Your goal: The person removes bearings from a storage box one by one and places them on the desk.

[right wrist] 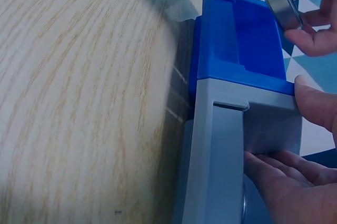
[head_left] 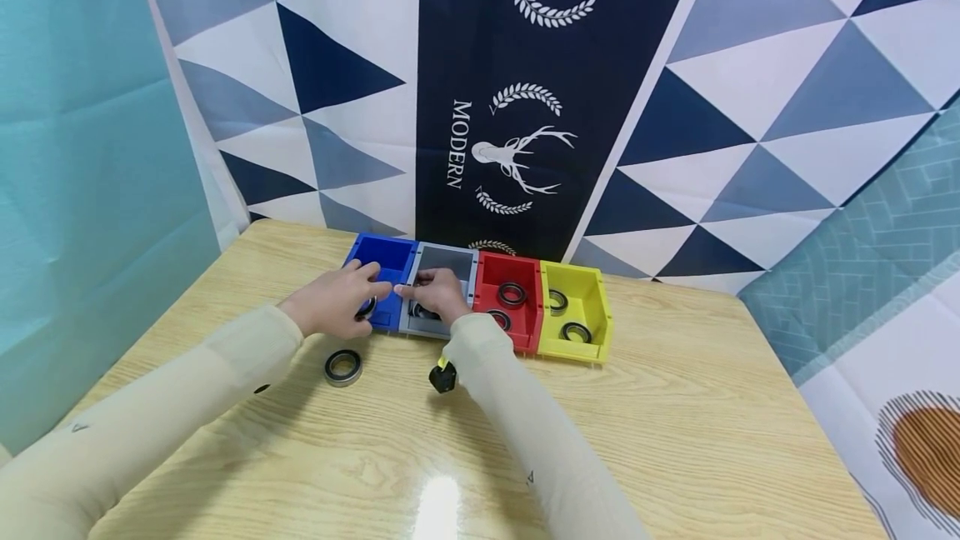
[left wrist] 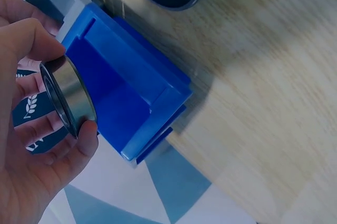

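Note:
My left hand [head_left: 330,300] pinches a ball bearing [left wrist: 79,95] on edge between thumb and fingers, above the blue bin [left wrist: 118,89]. The bearing has a shiny steel outer ring. At the grey bin [right wrist: 226,155] is my right hand [right wrist: 295,192], its fingers reaching inside and its thumb against the rim beside the blue bin. Nothing shows between that thumb and fingers. Dark bearings [head_left: 423,312] lie under it in the grey bin, partly hidden. Another bearing [head_left: 342,381] lies flat on the table, in front of the blue bin.
A red bin [head_left: 495,267] and a yellow bin [head_left: 592,290] continue the row rightward, each with two bearings. A black device on a yellow strap [head_left: 443,377] hangs beneath the right wrist. Patterned cloth [head_left: 345,107] stands behind the wooden table [head_left: 675,407].

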Available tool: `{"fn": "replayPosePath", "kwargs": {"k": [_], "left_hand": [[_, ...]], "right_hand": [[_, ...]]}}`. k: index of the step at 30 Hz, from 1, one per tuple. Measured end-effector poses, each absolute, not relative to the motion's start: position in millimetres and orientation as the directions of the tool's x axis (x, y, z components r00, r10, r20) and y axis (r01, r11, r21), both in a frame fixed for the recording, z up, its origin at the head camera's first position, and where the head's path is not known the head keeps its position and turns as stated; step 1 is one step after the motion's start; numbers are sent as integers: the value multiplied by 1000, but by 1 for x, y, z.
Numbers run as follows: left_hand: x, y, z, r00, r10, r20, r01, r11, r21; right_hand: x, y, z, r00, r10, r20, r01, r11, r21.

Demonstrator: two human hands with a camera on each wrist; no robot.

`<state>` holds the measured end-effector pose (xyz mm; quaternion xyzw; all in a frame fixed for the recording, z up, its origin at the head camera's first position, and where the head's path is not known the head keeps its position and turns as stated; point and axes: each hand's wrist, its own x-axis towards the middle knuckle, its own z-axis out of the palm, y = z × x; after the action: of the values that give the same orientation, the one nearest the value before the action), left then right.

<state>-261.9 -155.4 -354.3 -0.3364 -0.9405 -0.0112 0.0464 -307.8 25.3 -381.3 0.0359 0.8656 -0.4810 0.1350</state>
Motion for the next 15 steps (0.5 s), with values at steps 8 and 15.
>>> {"fn": "replayPosePath", "kwargs": {"k": [8, 15], "left_hand": [[-250, -162, -361, -758, 644, 105, 650, 759, 30], [-239, -167, -364, -759, 643, 103, 649, 758, 55]], "right_hand": [[-310, 26, -383, -958, -49, -282, 218, 515, -829], [-311, 25, -384, -958, -62, -281, 215, 493, -843]]}}
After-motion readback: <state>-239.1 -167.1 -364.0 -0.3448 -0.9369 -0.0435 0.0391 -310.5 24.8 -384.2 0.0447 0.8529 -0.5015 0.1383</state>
